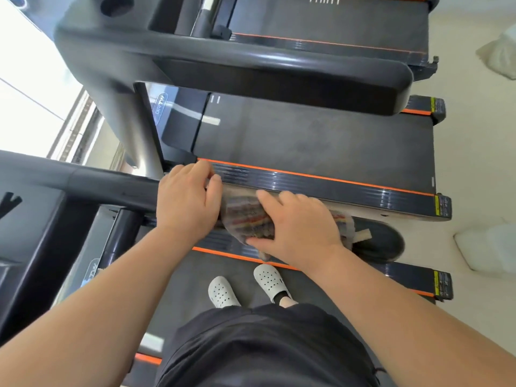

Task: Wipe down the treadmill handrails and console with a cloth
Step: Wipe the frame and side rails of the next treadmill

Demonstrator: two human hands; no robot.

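Note:
The dark handrail (111, 188) of the treadmill I stand on runs from the left edge to its rounded end (379, 241) at right. A striped, multicoloured cloth (245, 216) is draped over the rail between my hands. My left hand (187, 202) sits on the rail with its fingers curled over the cloth's left edge. My right hand (298, 227) lies on top of the cloth, fingers spread and wrapped around it and the rail. A corner of the console (25, 213) shows at the far left.
A second treadmill stands beside mine, its belt (321, 143) edged in orange and its thick handrail (279, 68) above. My white clogs (268, 280) rest on my belt. White bags (491, 247) lie on the pale floor at right. A window (30, 88) is at left.

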